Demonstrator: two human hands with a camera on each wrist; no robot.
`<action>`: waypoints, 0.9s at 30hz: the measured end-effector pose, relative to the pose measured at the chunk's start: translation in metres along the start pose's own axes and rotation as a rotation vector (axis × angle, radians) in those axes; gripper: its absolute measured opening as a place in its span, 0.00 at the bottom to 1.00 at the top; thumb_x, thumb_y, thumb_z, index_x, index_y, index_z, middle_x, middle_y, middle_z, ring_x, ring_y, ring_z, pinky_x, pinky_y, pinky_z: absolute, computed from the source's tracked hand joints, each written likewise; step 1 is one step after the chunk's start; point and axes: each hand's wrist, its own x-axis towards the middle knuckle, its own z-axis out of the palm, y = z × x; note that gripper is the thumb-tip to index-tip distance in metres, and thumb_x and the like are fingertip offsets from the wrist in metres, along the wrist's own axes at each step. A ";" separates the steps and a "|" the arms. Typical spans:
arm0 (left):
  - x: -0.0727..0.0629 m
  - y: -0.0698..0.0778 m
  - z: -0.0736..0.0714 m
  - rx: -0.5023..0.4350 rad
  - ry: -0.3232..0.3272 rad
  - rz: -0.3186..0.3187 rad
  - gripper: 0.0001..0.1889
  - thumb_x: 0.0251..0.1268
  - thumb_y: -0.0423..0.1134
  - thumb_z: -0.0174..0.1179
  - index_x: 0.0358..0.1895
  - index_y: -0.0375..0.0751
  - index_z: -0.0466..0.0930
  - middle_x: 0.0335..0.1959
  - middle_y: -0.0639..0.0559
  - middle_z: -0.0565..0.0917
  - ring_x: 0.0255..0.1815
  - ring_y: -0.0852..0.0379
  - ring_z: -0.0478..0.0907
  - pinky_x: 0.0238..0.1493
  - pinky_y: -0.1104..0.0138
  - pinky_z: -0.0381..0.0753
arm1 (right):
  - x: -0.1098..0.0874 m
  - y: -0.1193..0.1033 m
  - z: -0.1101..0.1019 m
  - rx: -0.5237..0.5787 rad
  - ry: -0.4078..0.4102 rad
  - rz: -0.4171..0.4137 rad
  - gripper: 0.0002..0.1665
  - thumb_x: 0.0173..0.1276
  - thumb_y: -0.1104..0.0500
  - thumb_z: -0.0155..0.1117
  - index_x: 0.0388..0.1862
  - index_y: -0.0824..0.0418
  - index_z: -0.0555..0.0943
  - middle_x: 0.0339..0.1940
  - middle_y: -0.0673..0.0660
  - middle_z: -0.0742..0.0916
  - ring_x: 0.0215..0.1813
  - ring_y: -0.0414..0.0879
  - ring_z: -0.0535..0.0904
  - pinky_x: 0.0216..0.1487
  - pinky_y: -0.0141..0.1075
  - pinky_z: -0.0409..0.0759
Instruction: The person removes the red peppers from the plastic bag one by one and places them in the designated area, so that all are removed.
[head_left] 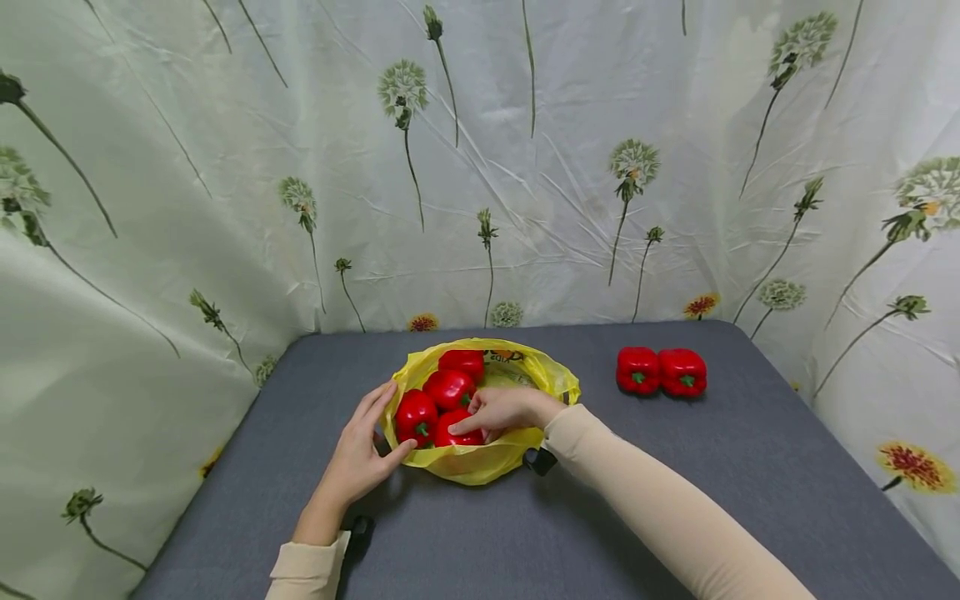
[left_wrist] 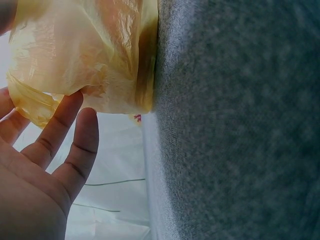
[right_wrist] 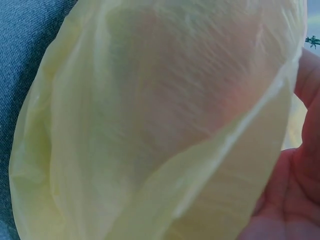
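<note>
In the head view, a yellow plastic bag point(head_left: 468, 473) stands with its mouth spread wide. Several red bell peppers point(head_left: 450, 388) lie inside it, mostly toward the left. My right hand point(head_left: 513, 408) reaches in over the right rim and grips the front bell pepper point(head_left: 456, 433), thumb on top and index finger bent. Against the bag's left side rests my left hand point(head_left: 360, 458), fingers extended and spread along the rim, thumb at the front edge. In the right wrist view the bag point(right_wrist: 150, 125) covers most of the right hand's work.
Two more red bell peppers, a left one point(head_left: 638, 371) and a right one point(head_left: 682, 372), sit side by side on the grey table point(head_left: 465, 550), right of the bag. A flower-printed curtain point(head_left: 525, 167) hangs behind the table and along its sides.
</note>
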 end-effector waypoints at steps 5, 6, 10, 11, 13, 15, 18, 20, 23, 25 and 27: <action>0.000 0.000 0.000 0.005 -0.001 0.007 0.48 0.59 0.41 0.81 0.81 0.35 0.66 0.79 0.38 0.71 0.63 0.46 0.76 0.38 0.68 0.82 | 0.001 0.002 -0.001 0.018 0.004 -0.001 0.27 0.73 0.45 0.75 0.51 0.61 0.73 0.29 0.54 0.79 0.31 0.44 0.73 0.36 0.30 0.73; 0.001 0.000 0.000 0.004 -0.005 0.003 0.49 0.58 0.41 0.81 0.82 0.35 0.66 0.80 0.39 0.71 0.63 0.46 0.76 0.39 0.68 0.82 | 0.001 0.002 -0.001 0.022 0.003 -0.004 0.26 0.73 0.45 0.75 0.51 0.61 0.73 0.29 0.54 0.79 0.30 0.44 0.73 0.36 0.30 0.73; 0.001 0.001 0.000 0.004 -0.010 -0.001 0.49 0.58 0.42 0.81 0.82 0.35 0.66 0.80 0.39 0.71 0.64 0.46 0.76 0.39 0.68 0.82 | 0.000 0.002 -0.002 0.025 0.010 -0.017 0.26 0.73 0.45 0.75 0.51 0.61 0.72 0.26 0.53 0.78 0.29 0.44 0.72 0.35 0.29 0.73; 0.001 0.001 0.001 0.004 -0.009 0.001 0.49 0.58 0.42 0.81 0.82 0.35 0.66 0.80 0.39 0.71 0.64 0.46 0.76 0.39 0.68 0.82 | -0.001 0.002 -0.003 0.023 0.014 -0.019 0.26 0.72 0.45 0.75 0.51 0.61 0.72 0.26 0.53 0.78 0.28 0.43 0.72 0.35 0.29 0.73; 0.001 0.001 0.001 0.002 -0.008 0.003 0.48 0.59 0.42 0.80 0.82 0.35 0.66 0.80 0.39 0.71 0.64 0.45 0.76 0.39 0.68 0.82 | -0.002 0.002 -0.003 0.016 0.024 -0.026 0.26 0.73 0.46 0.75 0.51 0.61 0.73 0.25 0.53 0.78 0.28 0.43 0.72 0.35 0.29 0.74; 0.001 0.000 0.001 -0.002 -0.007 0.001 0.48 0.59 0.42 0.80 0.82 0.35 0.66 0.80 0.39 0.71 0.64 0.45 0.76 0.39 0.68 0.82 | -0.003 0.002 -0.004 0.007 0.035 -0.029 0.26 0.73 0.46 0.75 0.51 0.60 0.73 0.25 0.53 0.77 0.27 0.43 0.72 0.34 0.29 0.74; 0.001 0.000 0.001 -0.007 -0.006 0.000 0.48 0.60 0.42 0.80 0.82 0.35 0.66 0.80 0.38 0.71 0.64 0.44 0.76 0.39 0.67 0.82 | -0.006 0.001 -0.007 0.001 0.051 -0.022 0.25 0.73 0.46 0.75 0.51 0.60 0.73 0.24 0.53 0.78 0.27 0.44 0.72 0.34 0.29 0.74; 0.000 -0.001 0.001 -0.009 -0.007 -0.005 0.48 0.60 0.42 0.80 0.82 0.35 0.66 0.80 0.38 0.71 0.64 0.44 0.77 0.39 0.67 0.82 | -0.007 0.000 -0.010 -0.006 0.067 -0.014 0.26 0.73 0.45 0.75 0.51 0.60 0.73 0.24 0.54 0.78 0.27 0.44 0.72 0.33 0.30 0.75; 0.000 0.000 0.000 -0.014 -0.008 -0.006 0.47 0.60 0.42 0.80 0.82 0.35 0.66 0.80 0.38 0.71 0.63 0.44 0.77 0.39 0.67 0.82 | -0.010 -0.002 -0.015 -0.007 0.087 -0.011 0.27 0.72 0.43 0.75 0.52 0.60 0.74 0.24 0.55 0.79 0.27 0.45 0.74 0.34 0.30 0.78; -0.001 0.000 0.000 -0.016 -0.008 -0.005 0.47 0.60 0.41 0.80 0.82 0.35 0.66 0.80 0.38 0.71 0.63 0.44 0.77 0.39 0.68 0.81 | -0.011 -0.003 -0.018 -0.002 0.097 -0.014 0.27 0.72 0.43 0.75 0.53 0.59 0.75 0.25 0.55 0.79 0.27 0.45 0.74 0.35 0.31 0.80; -0.001 0.000 0.000 -0.017 -0.006 -0.004 0.47 0.60 0.41 0.80 0.81 0.35 0.66 0.80 0.38 0.71 0.62 0.45 0.76 0.38 0.68 0.81 | -0.013 -0.004 -0.022 0.012 0.102 -0.015 0.27 0.72 0.43 0.75 0.54 0.59 0.75 0.25 0.55 0.79 0.28 0.45 0.75 0.36 0.31 0.82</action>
